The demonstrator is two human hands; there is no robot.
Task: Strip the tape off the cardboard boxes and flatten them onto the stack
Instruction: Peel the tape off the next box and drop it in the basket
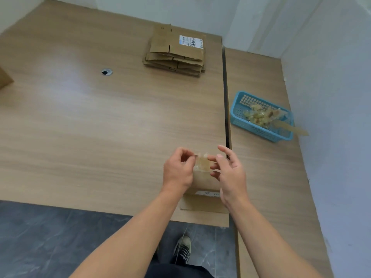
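A small cardboard box (204, 182) lies near the table's front edge, with a white label on its near side. Between my two hands stretches a piece of clear tape (201, 162), just above the box's far end. My left hand (177, 169) pinches the tape's left end with curled fingers. My right hand (228, 169) pinches the right end between thumb and a fingertip, the other fingers spread. Far back on the table lies the stack of flattened boxes (176, 51), its top one bearing a white shipping label.
A blue plastic basket (239, 112) with crumpled tape strips stands on the right table, one strip hanging over its right rim. A dark gap (225, 97) separates the two tables. A cable hole (106, 72) lies mid-left; a cardboard corner (5, 77) shows at the left edge.
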